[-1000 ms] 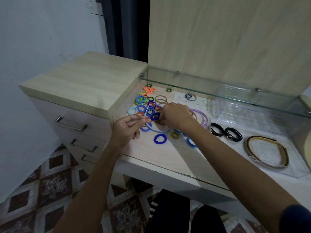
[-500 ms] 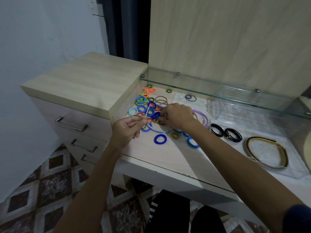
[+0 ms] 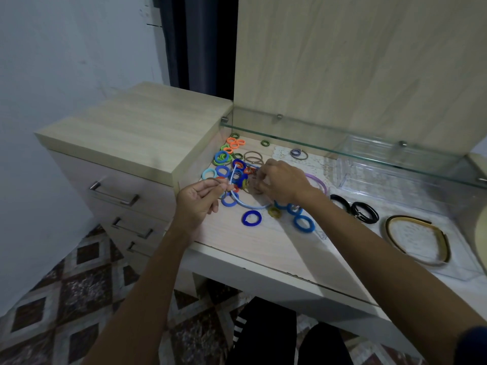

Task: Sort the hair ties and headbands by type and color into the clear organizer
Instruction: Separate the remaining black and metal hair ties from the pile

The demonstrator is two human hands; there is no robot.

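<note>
A pile of hair ties (image 3: 227, 157) in blue, green, orange and red lies at the desk's back left. My left hand (image 3: 200, 198) pinches a thin brown hair tie (image 3: 211, 179) beside the raised end of a light blue headband (image 3: 253, 207). My right hand (image 3: 280, 183) is over the pile, its curled fingertips pinching a small tie whose colour is hidden. A purple headband (image 3: 319, 182) shows behind the right wrist. Loose blue ties (image 3: 251, 218) lie in front. A clear organizer (image 3: 459, 271) at the right holds a gold and black headband (image 3: 419, 241).
Two black hair ties (image 3: 366, 212) lie right of my right forearm. A clear box (image 3: 340, 175) stands under a glass shelf (image 3: 342, 144) along the back. A raised drawer unit (image 3: 137, 133) borders the desk on the left. Thin brown ties (image 3: 252, 156) lie at the back.
Both hands stay almost where they were. My right hand's fingers have shifted slightly within the pile; my left hand keeps its pinch on the thin brown tie.
</note>
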